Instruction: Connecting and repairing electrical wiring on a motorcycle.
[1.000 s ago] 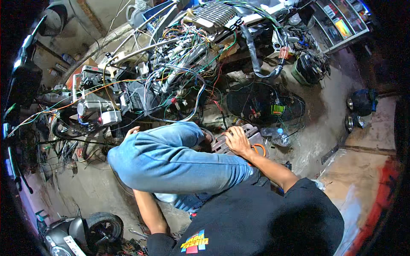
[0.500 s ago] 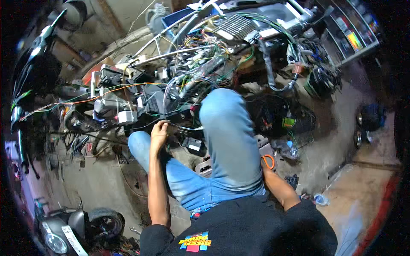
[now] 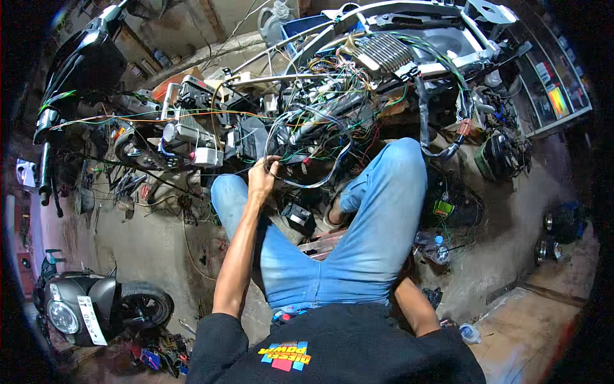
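My left hand (image 3: 262, 179) is closed, fingers pinched on a looped wire bundle (image 3: 313, 186) of dark and pale strands. The loop curves from my fingertips toward my right knee and up into a large tangle of wiring (image 3: 300, 121) on a motorcycle frame (image 3: 377, 11). My right forearm (image 3: 416, 307) reaches down beside my right thigh, which hides the hand and anything in it. Just beyond my left fingers is a black plastic housing (image 3: 251, 136). Between my legs, a black box with a white label (image 3: 298, 216) rests on the floor.
A finned metal part (image 3: 382, 54) sits on the frame. Long orange and green wires (image 3: 147, 118) stretch left to a handlebar (image 3: 48, 121). A plastic bottle (image 3: 439, 251) lies right of my thigh. A scooter (image 3: 70, 313) stands lower left, a glass-fronted cabinet (image 3: 556, 96) upper right.
My right knee has swung right, uncovering the wire loop and my foot. My right hand, with an orange-handled tool beside it before, has dropped from sight behind the thigh. My left hand still pinches wire.
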Available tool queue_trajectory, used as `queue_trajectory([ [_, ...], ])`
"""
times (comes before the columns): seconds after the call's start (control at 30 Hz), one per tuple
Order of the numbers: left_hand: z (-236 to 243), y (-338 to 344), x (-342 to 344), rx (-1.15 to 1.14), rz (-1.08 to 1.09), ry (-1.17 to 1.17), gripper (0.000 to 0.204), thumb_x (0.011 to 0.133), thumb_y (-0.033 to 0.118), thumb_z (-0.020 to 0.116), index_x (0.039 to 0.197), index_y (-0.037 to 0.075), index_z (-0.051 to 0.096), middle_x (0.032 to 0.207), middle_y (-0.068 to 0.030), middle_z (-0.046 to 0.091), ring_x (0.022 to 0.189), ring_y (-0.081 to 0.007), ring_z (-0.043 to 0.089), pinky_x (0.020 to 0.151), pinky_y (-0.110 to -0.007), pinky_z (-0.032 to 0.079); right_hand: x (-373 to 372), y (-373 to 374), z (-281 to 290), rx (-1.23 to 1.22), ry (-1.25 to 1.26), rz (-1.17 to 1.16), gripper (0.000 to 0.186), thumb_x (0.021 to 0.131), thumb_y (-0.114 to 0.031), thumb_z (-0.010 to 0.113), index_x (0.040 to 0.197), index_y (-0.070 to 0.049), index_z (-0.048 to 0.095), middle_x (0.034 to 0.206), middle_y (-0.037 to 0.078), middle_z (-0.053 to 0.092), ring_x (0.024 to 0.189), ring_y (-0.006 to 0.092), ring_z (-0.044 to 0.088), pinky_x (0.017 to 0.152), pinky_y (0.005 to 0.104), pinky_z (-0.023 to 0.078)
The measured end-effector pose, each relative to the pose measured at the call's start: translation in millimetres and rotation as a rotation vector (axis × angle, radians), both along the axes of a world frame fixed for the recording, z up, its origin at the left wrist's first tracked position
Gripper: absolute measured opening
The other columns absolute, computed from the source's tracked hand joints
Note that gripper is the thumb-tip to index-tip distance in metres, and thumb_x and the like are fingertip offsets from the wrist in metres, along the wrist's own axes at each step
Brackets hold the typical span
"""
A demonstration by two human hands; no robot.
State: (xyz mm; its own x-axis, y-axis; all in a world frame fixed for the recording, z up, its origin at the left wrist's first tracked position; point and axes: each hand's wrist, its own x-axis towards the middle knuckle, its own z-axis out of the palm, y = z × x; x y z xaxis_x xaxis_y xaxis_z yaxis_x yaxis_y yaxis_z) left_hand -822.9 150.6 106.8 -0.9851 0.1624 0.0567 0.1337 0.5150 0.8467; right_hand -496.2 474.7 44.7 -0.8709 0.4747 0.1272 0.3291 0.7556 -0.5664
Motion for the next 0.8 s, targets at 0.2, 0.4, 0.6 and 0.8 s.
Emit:
queue_trajectory([
  [0.2, 7.8, -4.1, 5.2, -0.057, -0.03, 0.102, 0.022, 0.09, 0.018, 0.068, 0.11, 0.009, 0.07, 0.1, -0.0097, 0.072, 0.088, -0.0202, 0.067, 0.08, -0.032, 0.051, -10.6, -1.3, -8.7, -0.173, 0.047, -0.096, 0.02, 0.097, -0.009, 0.052, 0.112, 0.002, 0.059, 0.107, 0.014, 0.061, 0.104, 0.0284, 0.056, 0.098, 0.0371, 0.043],
  [0.4, 11.6, -2.4, 1.0, -0.113, -0.038, 0.141, 0.027, 0.089, 0.022, 0.069, 0.111, 0.007, 0.07, 0.113, -0.0115, 0.069, 0.102, -0.0272, 0.066, 0.088, -0.034, 0.051, -14.7, -3.2, -18.2, -0.367, 0.1, -0.215, 0.02, 0.097, -0.009, 0.051, 0.112, 0.003, 0.059, 0.106, 0.013, 0.061, 0.103, 0.0277, 0.057, 0.098, 0.0362, 0.043],
  [0.6, 28.9, -15.2, -10.9, 0.032, -0.102, 0.113, 0.03, 0.092, 0.016, 0.068, 0.119, 0.005, 0.067, 0.116, -0.0112, 0.07, 0.102, -0.0162, 0.066, 0.09, -0.03, 0.05, -24.5, 22.2, -19.9, -0.855, 0.324, -0.401, 0.02, 0.098, -0.008, 0.05, 0.112, 0.003, 0.059, 0.105, 0.013, 0.062, 0.102, 0.027, 0.057, 0.097, 0.0352, 0.044],
  [0.8, 46.5, -20.1, -40.9, -0.07, -0.147, -0.027, 0.03, 0.092, 0.027, 0.068, 0.118, 0.011, 0.07, 0.102, -0.0109, 0.074, 0.089, -0.0163, 0.067, 0.081, -0.031, 0.052, -54.8, 63.3, 39.4, -0.634, 0.575, -0.472, 0.022, 0.099, -0.019, 0.05, 0.107, 0.0, 0.059, 0.092, 0.007, 0.06, 0.087, 0.0166, 0.056, 0.083, 0.0291, 0.045],
])
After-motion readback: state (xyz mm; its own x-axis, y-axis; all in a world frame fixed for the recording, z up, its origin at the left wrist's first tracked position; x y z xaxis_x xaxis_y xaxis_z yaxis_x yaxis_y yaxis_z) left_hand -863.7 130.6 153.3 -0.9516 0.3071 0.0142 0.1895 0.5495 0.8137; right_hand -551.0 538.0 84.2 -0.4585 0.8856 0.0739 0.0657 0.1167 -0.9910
